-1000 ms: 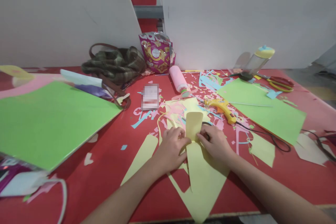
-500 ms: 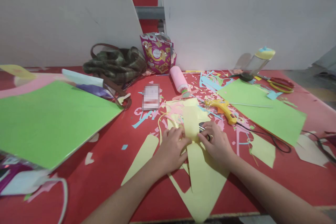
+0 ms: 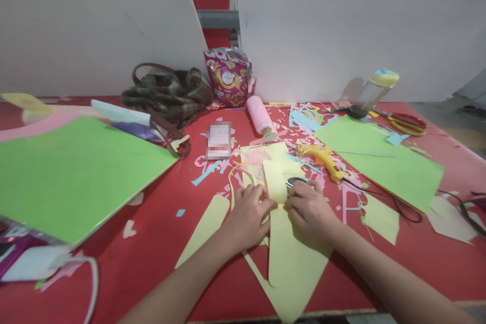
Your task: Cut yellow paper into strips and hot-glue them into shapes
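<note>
A pale yellow paper strip (image 3: 276,179) stands folded or curled upward, its lower part lying toward me over a larger yellow sheet (image 3: 304,268). My left hand (image 3: 250,212) pinches the strip's left edge near the crease, thumb and fingers closed. At the right edge, my right hand (image 3: 309,207) has its fingers pressed together at the same crease. Dark-handled scissors (image 3: 296,181) show partly just above the right fingers, mostly hidden by that hand. More cut yellow paper lies beneath and behind the strip.
A yellow glue gun (image 3: 322,157) with a black cord lies right of the hands. Green sheets (image 3: 387,162) lie at right and left. A pink bottle (image 3: 259,115), a snack bag (image 3: 229,78) and paper scraps are behind. A long yellow piece (image 3: 205,230) lies left.
The right fingers have curled in, and more of the scissors' handle shows. The strip's near part has shifted slightly left and lies flatter. My left hand has barely moved.
</note>
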Action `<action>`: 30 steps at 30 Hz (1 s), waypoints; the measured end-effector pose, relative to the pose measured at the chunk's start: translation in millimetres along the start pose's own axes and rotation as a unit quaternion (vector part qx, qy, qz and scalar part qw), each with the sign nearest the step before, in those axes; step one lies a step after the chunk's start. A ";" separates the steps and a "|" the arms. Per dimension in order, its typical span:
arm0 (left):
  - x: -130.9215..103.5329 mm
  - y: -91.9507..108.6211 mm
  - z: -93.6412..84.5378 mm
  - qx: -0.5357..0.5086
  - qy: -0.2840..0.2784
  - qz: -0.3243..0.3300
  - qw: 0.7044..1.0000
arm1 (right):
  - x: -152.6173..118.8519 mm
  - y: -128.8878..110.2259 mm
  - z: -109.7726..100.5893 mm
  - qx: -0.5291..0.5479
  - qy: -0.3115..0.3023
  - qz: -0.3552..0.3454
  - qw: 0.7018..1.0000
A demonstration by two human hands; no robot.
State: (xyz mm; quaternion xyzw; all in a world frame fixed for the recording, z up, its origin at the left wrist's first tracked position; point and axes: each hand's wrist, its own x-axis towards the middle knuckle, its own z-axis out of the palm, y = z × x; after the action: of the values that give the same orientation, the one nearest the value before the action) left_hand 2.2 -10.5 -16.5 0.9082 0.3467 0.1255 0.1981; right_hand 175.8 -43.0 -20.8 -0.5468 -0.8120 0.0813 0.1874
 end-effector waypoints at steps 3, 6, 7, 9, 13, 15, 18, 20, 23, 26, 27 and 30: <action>-0.3 -0.2 1.5 -0.001 0.005 -0.002 1.000 | 1.2 4.6 -1.5 0.022 0.023 0.036 0.999; -0.8 -1.0 3.0 -0.007 0.010 -0.001 1.000 | 2.9 8.0 -2.0 0.062 0.071 0.100 0.991; -1.0 -1.3 3.2 -0.009 0.010 0.000 1.000 | 3.6 8.5 -2.0 0.073 0.076 0.112 0.988; -1.2 -1.9 3.1 -0.011 0.008 0.000 1.000 | 4.6 8.4 -2.0 0.094 0.069 0.115 0.987; -0.7 -1.6 2.4 -0.007 0.005 0.000 1.000 | 5.6 7.0 -1.9 0.140 0.056 0.094 0.984; -0.2 -0.9 2.0 -0.010 0.012 -0.004 1.000 | 5.7 7.0 -2.0 0.177 0.058 0.087 0.979; 0.4 -0.1 0.1 -0.039 0.044 -0.028 0.998 | 6.0 7.8 -2.5 0.225 0.068 0.080 0.969; 0.6 -0.1 -2.5 -0.084 0.070 -0.051 0.993 | 6.3 8.0 -3.2 0.236 0.074 0.075 0.966; 1.1 -0.5 -7.4 -0.178 0.106 -0.079 0.975 | 6.2 6.6 -4.3 0.242 0.073 0.055 0.966; 1.7 -0.5 -10.4 -0.271 0.133 -0.101 0.948 | 5.8 3.3 -4.9 0.234 0.066 0.009 0.970; 1.7 -0.4 -10.5 -0.297 0.139 -0.114 0.938 | 5.8 2.4 -5.1 0.226 0.065 -0.005 0.972; 1.4 -0.6 -9.4 -0.358 0.158 -0.173 0.904 | 6.6 5.8 -7.4 0.180 0.077 -0.026 0.980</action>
State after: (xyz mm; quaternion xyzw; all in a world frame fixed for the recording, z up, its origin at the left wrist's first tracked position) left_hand -0.6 -6.6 -8.3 0.6704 0.4566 0.3465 0.4713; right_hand 181.5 -35.2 -14.5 -0.4876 -0.7811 0.1785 0.3468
